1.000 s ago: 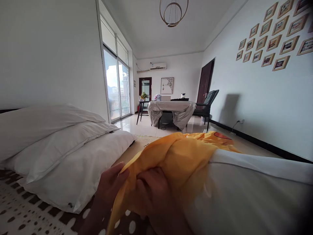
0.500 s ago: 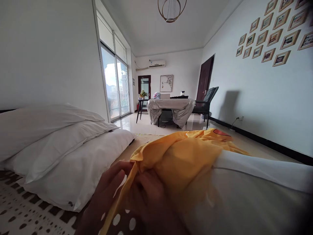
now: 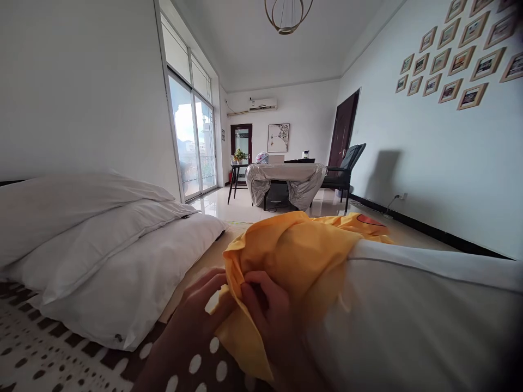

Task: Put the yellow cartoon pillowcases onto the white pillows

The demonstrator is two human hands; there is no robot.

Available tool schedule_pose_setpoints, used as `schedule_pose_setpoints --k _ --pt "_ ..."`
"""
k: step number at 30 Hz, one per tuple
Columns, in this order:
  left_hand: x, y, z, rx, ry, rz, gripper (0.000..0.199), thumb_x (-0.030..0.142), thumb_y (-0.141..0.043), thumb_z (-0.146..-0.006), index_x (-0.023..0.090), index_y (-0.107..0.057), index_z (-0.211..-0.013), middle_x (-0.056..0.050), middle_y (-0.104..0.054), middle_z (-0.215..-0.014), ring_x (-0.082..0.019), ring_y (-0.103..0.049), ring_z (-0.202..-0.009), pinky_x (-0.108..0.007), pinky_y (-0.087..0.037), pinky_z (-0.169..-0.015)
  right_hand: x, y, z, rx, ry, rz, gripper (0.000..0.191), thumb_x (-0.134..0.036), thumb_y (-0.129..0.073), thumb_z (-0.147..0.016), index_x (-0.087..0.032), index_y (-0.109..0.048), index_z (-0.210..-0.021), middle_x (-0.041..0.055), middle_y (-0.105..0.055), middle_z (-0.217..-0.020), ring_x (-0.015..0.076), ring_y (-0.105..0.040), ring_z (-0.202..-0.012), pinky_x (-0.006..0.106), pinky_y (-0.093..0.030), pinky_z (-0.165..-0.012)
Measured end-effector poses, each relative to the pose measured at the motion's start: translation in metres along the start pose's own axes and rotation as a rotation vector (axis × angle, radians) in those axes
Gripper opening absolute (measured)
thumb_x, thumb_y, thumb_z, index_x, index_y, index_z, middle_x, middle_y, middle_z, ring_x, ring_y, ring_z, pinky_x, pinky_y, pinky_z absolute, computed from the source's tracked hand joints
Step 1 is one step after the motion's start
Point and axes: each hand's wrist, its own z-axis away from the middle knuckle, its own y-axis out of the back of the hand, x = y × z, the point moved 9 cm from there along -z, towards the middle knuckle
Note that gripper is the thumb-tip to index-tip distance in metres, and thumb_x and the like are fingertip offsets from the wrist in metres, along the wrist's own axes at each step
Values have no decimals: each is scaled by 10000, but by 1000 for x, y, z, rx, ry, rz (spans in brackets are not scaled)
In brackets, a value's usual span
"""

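Observation:
A yellow cloth [image 3: 302,245] lies bunched around the end of a large white cushion [image 3: 408,316] at the right. My left hand [image 3: 200,305] pinches the cloth's left edge, its fingertips partly behind the fabric. Just right of it, my right hand [image 3: 265,305] has thumb and fingers closed on the same edge. A loose flap of the cloth hangs down between the two wrists. A red patch shows at the cloth's far right end.
White pillows [image 3: 134,277] are stacked at the left on a brown and white spotted cover [image 3: 49,348]. Farther back stand a draped table [image 3: 286,173], a black chair [image 3: 347,169] and a small plant stand [image 3: 238,167].
Both hands have shifted slightly right and the right hand shows more clearly. The cloth's edge has been turned, and its loose strip now spreads as a wider flap below the hands.

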Motion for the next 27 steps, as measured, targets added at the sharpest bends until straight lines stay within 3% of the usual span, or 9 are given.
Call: schedule_pose_setpoints --k 7,12,16,21,25,27 --pt "-13 5 -3 89 6 25 365 208 -589 -834 269 -486 -1179 -40 -546 -1146 -171 -558 -961 -275 -487 -836 7 7 -2 59 -144 -198 155 -305 -503 -910 -188 -562 -825 -24 -544 -692 87 -491 -610 172 -398 -554" --pt "-7 -6 -4 101 -53 -13 332 182 -580 -846 247 -512 -1165 -64 -561 -1138 -197 -560 -1024 -294 -481 -863 7 8 -4 74 -140 -245 178 -322 -496 -903 -177 -544 -811 -21 -517 -669 90 -462 -578 184 -386 -518" --pt "1 -18 1 108 -145 88 191 159 -505 -886 210 -610 -1037 -85 -625 -1011 -201 -586 -912 -292 -488 -797 2 7 -3 49 -106 -244 175 -313 -492 -903 -177 -556 -815 -12 -529 -688 99 -492 -602 188 -422 -542" --pt "-12 -16 0 137 -24 283 152 295 -506 -889 208 -630 -906 -84 -611 -899 -224 -553 -833 -320 -477 -749 1 -4 -1 -83 -118 -275 94 -274 -558 -878 -198 -558 -932 20 -586 -876 139 -562 -801 235 -481 -720" --pt "-24 -17 -1 109 173 593 132 309 -492 -895 194 -556 -885 -55 -534 -904 -200 -505 -851 -279 -446 -725 -5 -6 -4 -93 35 -99 240 -204 -607 -825 -207 -536 -1054 47 -564 -1035 161 -556 -953 271 -460 -859" --pt "-25 -18 -1 116 221 726 115 300 -512 -881 193 -522 -841 -34 -492 -892 -177 -474 -823 -260 -426 -706 -2 -8 -7 -86 75 -7 146 -173 -560 -840 -206 -567 -982 42 -567 -1007 154 -552 -934 263 -453 -844"
